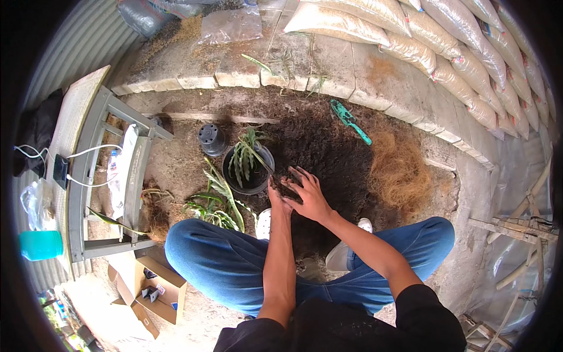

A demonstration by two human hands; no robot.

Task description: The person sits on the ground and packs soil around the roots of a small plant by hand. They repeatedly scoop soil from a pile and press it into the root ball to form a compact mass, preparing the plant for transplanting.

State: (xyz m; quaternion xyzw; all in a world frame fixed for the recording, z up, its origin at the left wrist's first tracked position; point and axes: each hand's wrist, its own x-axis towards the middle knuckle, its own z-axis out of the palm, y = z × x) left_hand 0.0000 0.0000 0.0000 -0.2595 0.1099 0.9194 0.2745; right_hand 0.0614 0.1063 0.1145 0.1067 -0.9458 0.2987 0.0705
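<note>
A leafy plant [251, 154] with long notched leaves lies tilted, its leaves hanging over a round black pot [227, 176]. Its stem runs down toward me, and my left hand [278, 198] is closed around its soil-covered lower end. My right hand [311, 198], smeared with dark soil, lies beside it with fingers spread against that clump. Whether roots sit inside the clump is hidden by my fingers. A heap of dark soil [325, 155] spreads on the ground just beyond both hands.
A green trowel [350, 122] lies past the soil, near brown fibre [399, 173]. Cut leaves [217, 202] and an upturned black pot [212, 139] are to the left. A grey bench [88, 158], a cardboard box [167, 287] and stacked filled sacks [446, 64] surround me.
</note>
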